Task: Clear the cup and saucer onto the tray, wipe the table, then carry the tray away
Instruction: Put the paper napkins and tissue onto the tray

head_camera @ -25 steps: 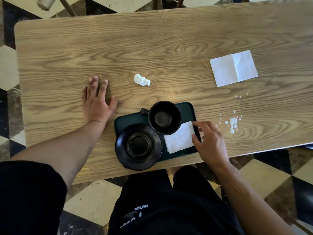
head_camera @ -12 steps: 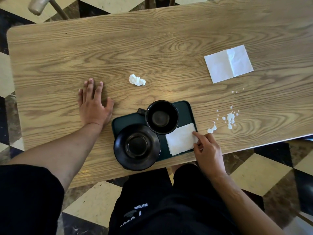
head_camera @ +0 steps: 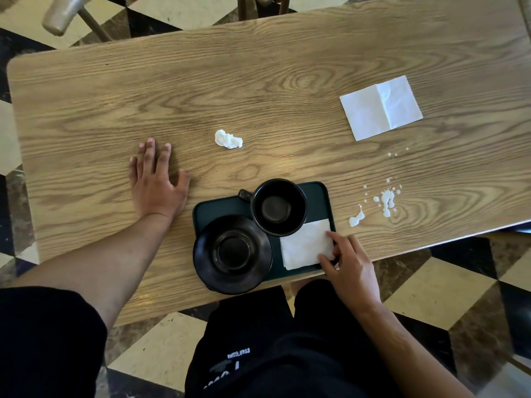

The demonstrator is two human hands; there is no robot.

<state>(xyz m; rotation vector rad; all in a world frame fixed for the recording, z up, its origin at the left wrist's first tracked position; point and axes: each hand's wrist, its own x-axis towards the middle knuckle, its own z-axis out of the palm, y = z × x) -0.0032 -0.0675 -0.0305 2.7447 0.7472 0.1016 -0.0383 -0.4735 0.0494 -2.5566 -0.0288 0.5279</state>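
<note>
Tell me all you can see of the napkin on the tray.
The napkin is a white square, apparently paper, lying flat and slightly askew on the near right corner of the dark green tray. Its far edge runs beside or just under the cup. The right hand pinches its right edge, thumb and fingertips on it. It looks clean.

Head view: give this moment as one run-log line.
cup, saucer: on tray | right hand: pinching napkin | left hand: flat on table | spill: unwiped
</note>
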